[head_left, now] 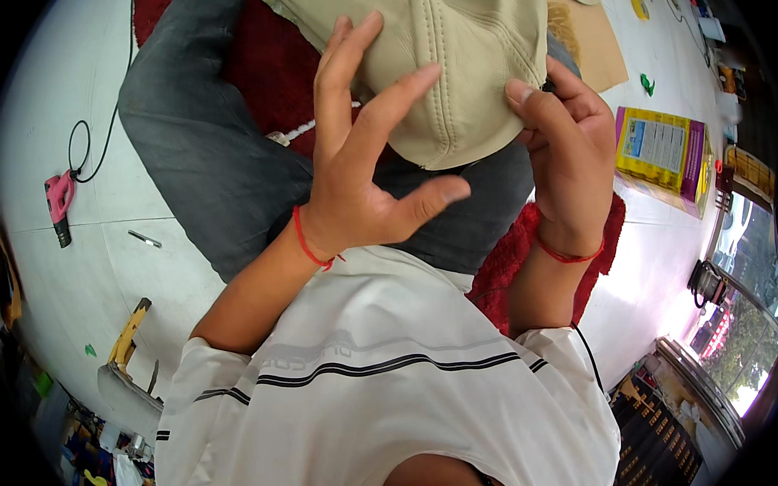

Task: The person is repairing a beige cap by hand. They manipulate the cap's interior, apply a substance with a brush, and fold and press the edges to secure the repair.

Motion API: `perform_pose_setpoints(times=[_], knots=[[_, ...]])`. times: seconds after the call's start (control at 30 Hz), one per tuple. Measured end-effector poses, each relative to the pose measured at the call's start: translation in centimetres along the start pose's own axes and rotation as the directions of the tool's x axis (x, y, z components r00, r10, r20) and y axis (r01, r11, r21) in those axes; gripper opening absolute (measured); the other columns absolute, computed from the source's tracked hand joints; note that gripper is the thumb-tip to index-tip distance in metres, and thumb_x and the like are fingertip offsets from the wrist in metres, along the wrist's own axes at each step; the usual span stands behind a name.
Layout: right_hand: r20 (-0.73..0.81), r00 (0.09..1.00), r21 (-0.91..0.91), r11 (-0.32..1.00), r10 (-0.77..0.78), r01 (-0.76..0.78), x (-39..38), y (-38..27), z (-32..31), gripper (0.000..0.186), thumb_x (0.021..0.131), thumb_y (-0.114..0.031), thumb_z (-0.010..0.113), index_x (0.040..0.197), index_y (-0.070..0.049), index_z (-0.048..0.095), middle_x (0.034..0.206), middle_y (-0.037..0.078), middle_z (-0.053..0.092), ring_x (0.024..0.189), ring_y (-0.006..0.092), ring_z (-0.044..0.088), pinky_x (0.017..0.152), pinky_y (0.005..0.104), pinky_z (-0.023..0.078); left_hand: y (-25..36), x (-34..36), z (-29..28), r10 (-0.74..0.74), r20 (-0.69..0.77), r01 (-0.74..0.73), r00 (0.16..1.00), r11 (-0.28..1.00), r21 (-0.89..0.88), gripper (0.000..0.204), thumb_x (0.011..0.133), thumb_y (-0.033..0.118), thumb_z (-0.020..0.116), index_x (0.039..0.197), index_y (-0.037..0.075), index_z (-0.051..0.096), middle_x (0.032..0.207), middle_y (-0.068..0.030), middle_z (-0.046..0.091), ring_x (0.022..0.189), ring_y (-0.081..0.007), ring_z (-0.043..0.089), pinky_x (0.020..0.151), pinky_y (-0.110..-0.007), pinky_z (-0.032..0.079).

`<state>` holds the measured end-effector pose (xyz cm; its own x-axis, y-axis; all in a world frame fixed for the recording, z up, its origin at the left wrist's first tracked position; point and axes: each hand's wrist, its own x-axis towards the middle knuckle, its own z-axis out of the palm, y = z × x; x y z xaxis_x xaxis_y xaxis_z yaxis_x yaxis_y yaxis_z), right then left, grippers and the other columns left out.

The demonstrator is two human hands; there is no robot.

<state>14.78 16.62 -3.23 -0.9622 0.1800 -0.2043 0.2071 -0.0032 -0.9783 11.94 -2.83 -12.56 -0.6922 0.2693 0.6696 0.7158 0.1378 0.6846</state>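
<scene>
A beige stitched leather piece (450, 49) fills the upper middle, over my lap. My left hand (368, 166) is open over its left part, fingers spread and thumb out, the fingertips near or on the leather. My right hand (567, 148) grips the right edge of the piece, thumb on its face and fingers curled behind, where a small dark object shows, too small to make out.
A red mat (247, 67) lies beneath my legs on the white floor (190, 252). Around are a pink hot-air tool (60, 201) with a cord, a small metal tool (144, 239), a yellow-handled tool (128, 332), a yellow-purple packet (658, 149) and a brown sheet (598, 60).
</scene>
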Motion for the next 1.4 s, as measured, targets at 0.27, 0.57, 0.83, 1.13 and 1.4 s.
perform_pose_setpoints(times=[0.27, 0.57, 0.83, 1.13, 1.4], knots=[[0.239, 0.955, 0.334, 0.939, -0.174, 0.088, 1.6, -4.5, 2.6, 0.05, 0.098, -0.002, 0.055, 0.142, 0.018, 0.044, 0.131, 0.028, 0.064, 0.115, 0.0297, 0.071, 0.092, 0.0357, 0.062, 1.1, 4.9, -2.5, -0.135, -0.296, 0.045, 0.945, 0.956, -0.291, 0.02, 0.094, 0.017, 0.076, 0.089, -0.001, 0.071, 0.153, -0.0303, 0.046, 0.144, -0.0462, 0.043, 0.121, -0.052, 0.031], [0.148, 0.957, 0.363, 0.914, -0.247, 0.18, 3.3, -4.1, 2.7, 0.041, 0.099, -0.001, 0.059, 0.137, 0.015, 0.052, 0.121, 0.021, 0.07, 0.109, 0.0242, 0.072, 0.091, 0.0348, 0.062, -0.4, 5.7, -3.6, -0.045, -0.217, -0.013, 0.975, 0.967, -0.254, 0.021, 0.089, 0.018, 0.079, 0.102, 0.002, 0.074, 0.157, -0.0274, 0.044, 0.149, -0.0505, 0.035, 0.121, -0.055, 0.029], [0.088, 0.957, 0.254, 0.936, -0.275, 0.245, 1.9, -5.4, 3.3, 0.036, 0.098, -0.007, 0.067, 0.128, 0.013, 0.06, 0.114, 0.017, 0.073, 0.1, 0.0175, 0.072, 0.086, 0.0282, 0.059, -1.2, 5.5, -0.6, 0.346, -0.31, -0.262, 0.885, 0.923, 0.282, 0.038, 0.075, 0.005, 0.082, 0.11, 0.019, 0.082, 0.151, -0.0129, 0.055, 0.141, -0.0425, 0.042, 0.117, -0.055, 0.035], [-0.247, 0.896, -0.135, 0.929, -0.369, 0.346, 2.0, -5.1, 6.0, 0.017, 0.094, -0.005, 0.072, 0.105, 0.007, 0.068, 0.071, -0.006, 0.059, 0.066, -0.0015, 0.044, 0.06, 0.0177, 0.033, -1.8, 2.9, 0.2, 0.242, -0.23, -0.208, 0.943, 0.965, 0.162, 0.044, 0.077, -0.001, 0.078, 0.12, 0.01, 0.077, 0.14, -0.0121, 0.062, 0.13, -0.0379, 0.056, 0.115, -0.05, 0.044], [-0.38, 0.902, -0.026, 0.977, -0.207, 0.213, 2.4, -0.2, 0.5, 0.017, 0.102, -0.017, 0.066, 0.097, -0.001, 0.068, 0.081, -0.006, 0.061, 0.063, 0.0011, 0.047, 0.056, 0.0206, 0.034, -1.6, -1.7, 1.6, -0.049, 0.001, 0.049, 0.999, 0.995, -0.082, 0.034, 0.086, 0.008, 0.075, 0.118, -0.001, 0.069, 0.132, -0.0186, 0.069, 0.126, -0.0366, 0.065, 0.112, -0.048, 0.046]])
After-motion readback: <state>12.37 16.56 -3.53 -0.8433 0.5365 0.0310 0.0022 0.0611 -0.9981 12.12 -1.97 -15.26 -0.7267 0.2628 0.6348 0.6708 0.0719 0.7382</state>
